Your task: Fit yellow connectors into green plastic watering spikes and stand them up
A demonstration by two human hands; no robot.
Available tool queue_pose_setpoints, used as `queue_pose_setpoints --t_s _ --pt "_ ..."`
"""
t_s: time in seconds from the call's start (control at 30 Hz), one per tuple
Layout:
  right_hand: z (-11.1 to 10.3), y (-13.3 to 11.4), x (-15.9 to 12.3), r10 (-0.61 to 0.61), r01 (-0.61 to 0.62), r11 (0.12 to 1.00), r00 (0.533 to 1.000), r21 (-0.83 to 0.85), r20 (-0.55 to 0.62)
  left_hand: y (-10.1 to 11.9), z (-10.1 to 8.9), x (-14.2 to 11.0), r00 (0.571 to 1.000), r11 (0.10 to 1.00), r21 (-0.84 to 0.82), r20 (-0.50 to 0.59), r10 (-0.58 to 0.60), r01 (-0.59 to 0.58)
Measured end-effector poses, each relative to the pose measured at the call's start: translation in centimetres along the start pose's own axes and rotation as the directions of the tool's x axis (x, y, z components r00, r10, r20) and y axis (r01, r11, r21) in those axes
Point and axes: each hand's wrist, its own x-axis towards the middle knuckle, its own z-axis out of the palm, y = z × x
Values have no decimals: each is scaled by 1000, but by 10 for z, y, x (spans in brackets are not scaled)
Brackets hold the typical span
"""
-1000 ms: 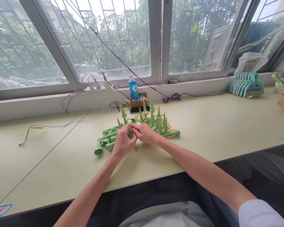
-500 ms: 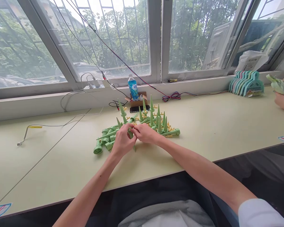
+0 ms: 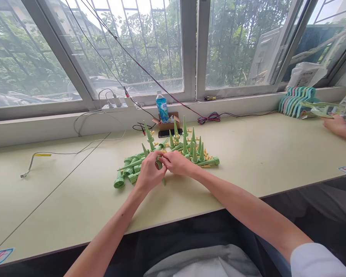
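Green spike [image 3: 160, 165] stays held; co-worker's hand [image 3: 336, 125] has neared turquoise hangers [image 3: 295, 103].

White right sleeve [image 3: 317, 261] (plus grey-and-white clothing [image 3: 202, 263])

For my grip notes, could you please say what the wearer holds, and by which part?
The left hand holds a green spike above its tapered tip; the right hand hides its grip.

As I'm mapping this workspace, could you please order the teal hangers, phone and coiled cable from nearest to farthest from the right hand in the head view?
From the right hand:
1. Phone, behind the green cones
2. Coiled cable, back and right
3. Teal hangers, far right
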Motion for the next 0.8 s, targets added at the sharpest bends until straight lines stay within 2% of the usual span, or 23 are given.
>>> queue_pose_setpoints --t_s 0.8 --pt "-2 -3 -1 9 -6 997 999 -82 33 0 -1 0 1000 1000 -16 18 5 -5"
